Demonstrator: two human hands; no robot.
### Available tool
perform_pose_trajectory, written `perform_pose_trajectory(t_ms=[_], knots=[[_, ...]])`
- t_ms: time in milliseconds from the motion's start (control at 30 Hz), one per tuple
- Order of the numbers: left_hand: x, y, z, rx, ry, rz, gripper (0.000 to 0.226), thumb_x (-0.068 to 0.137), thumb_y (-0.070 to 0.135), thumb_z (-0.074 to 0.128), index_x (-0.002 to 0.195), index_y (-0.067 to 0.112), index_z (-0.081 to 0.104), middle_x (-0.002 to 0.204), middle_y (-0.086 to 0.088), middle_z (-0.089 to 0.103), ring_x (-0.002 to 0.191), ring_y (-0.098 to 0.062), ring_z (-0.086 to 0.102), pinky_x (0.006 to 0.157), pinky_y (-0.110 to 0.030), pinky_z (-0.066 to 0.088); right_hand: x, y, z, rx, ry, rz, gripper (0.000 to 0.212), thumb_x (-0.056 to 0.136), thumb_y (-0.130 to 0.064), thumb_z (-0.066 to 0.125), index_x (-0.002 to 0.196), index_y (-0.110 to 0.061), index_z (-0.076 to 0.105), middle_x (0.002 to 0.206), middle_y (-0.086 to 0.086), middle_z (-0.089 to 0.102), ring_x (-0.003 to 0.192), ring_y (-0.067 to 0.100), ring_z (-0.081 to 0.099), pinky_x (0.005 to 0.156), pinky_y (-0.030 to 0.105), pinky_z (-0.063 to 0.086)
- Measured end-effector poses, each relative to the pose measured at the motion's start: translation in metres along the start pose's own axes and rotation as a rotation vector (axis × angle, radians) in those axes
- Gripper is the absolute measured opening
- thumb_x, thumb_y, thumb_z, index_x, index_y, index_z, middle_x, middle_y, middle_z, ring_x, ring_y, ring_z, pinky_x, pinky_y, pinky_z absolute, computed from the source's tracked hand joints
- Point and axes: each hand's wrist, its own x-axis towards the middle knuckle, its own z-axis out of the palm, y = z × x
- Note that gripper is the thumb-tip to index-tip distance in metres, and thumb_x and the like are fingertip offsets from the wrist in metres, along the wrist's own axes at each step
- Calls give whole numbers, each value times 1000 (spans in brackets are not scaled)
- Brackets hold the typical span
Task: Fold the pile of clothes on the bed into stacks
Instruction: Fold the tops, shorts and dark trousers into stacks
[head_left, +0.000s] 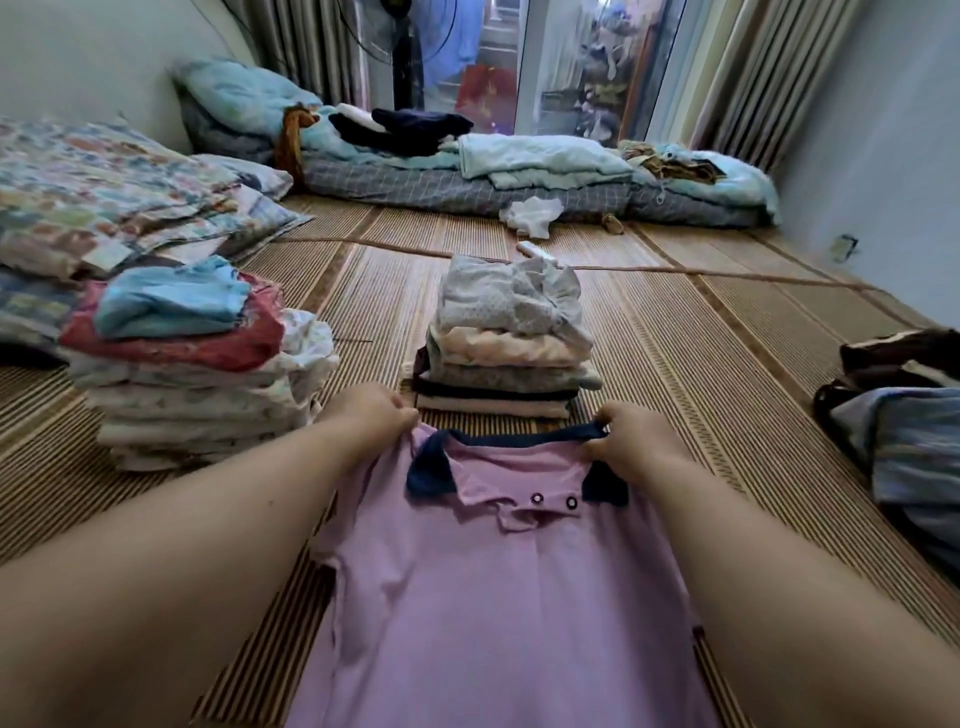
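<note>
Two hands, left hand (375, 415) and right hand (631, 441), pinch one pink shirt (498, 597) (two stacks (506, 348) beyond).

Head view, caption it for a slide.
Left hand and right hand pinch the pink shirt by its top edge, a stack just beyond.

Person's body in view: left forearm (182, 545) and right forearm (779, 597), both bare along their whole visible length, full and rounded in outline (the wide lens swells them toward the lower corners). The left hand (371, 413) and right hand (631, 441) are likewise bare, with backs and knuckles showing; nails too small to assess. One small dark speck noted on the upper surface of the left forearm, nearer the wrist than the frame edge; surface around it smooth and even.
</note>
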Motion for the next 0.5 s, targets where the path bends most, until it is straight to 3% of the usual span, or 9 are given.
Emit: perform_pose_trajectory(t_ms=[100, 167, 200, 267, 333, 367, 433, 500], knots=[[-2, -16, 0, -101, -81, 3, 38, 95, 54, 47, 86, 23, 68, 102, -6, 68, 87, -20, 61, 73, -28, 44, -8, 11, -10, 225, 104, 51, 59, 78, -51, 73, 127, -21, 57, 119, 7, 63, 107, 27, 60, 85, 34, 48], [-12, -31, -9, -219, -109, -22, 53, 96, 54, 45, 116, 10, 66, 124, -13, 61, 113, -27, 57, 96, -35, 42, -24, 30, -21, 332, 196, 130, 57, 83, -51, 68, 128, -19, 55, 121, 8, 63, 105, 26, 60, 81, 35, 46], [-17, -41, -11, -175, -113, -17, 52, 96, 50, 48, 119, 7, 64, 129, -14, 58, 117, -26, 53, 100, -35, 39, -35, 43, -26, 305, 199, 194, 54, 85, -47, 67, 128, -17, 55, 121, 9, 63, 104, 27, 60, 80, 35, 45], [-32, -58, -14, -90, -171, -102, 39, 96, 35, 55, 115, 3, 66, 125, -12, 60, 115, -26, 54, 94, -30, 40, -59, 66, -29, 180, 83, 351, 50, 87, -41, 67, 123, -7, 58, 116, 12, 65, 103, 29, 60, 77, 32, 45], [-44, -65, -13, -3, -173, -164, 30, 97, 22, 53, 111, 0, 68, 120, -17, 65, 112, -27, 59, 88, -29, 44, -80, 77, -21, 88, -100, 444, 44, 85, -41, 69, 102, -1, 66, 87, 10, 66, 81, 24, 62, 59, 25, 39], [-51, -66, -10, 17, -157, -152, 27, 95, 21, 55, 100, 0, 70, 109, -18, 68, 102, -27, 62, 81, -30, 44, -90, 77, -16, 51, -154, 468, 42, 83, -44, 70, 89, -3, 68, 73, 6, 62, 68, 19, 58, 52, 25, 35], [-63, -66, -5, 28, -152, -121, 28, 88, 23, 63, 66, 6, 63, 71, -11, 66, 69, -23, 59, 59, -31, 39, -100, 77, -4, 30, -129, 474, 41, 79, -49, 72, 75, -9, 66, 68, 5, 62, 64, 17, 57, 52, 25, 37], [-69, -63, 2, 25, -165, -81, 30, 82, 25, 67, 57, 12, 56, 60, -4, 62, 59, -20, 56, 56, -30, 39, -103, 73, 3, 92, -84, 457, 39, 80, -46, 72, 74, -8, 67, 72, 7, 68, 69, 21, 64, 58, 27, 43]])
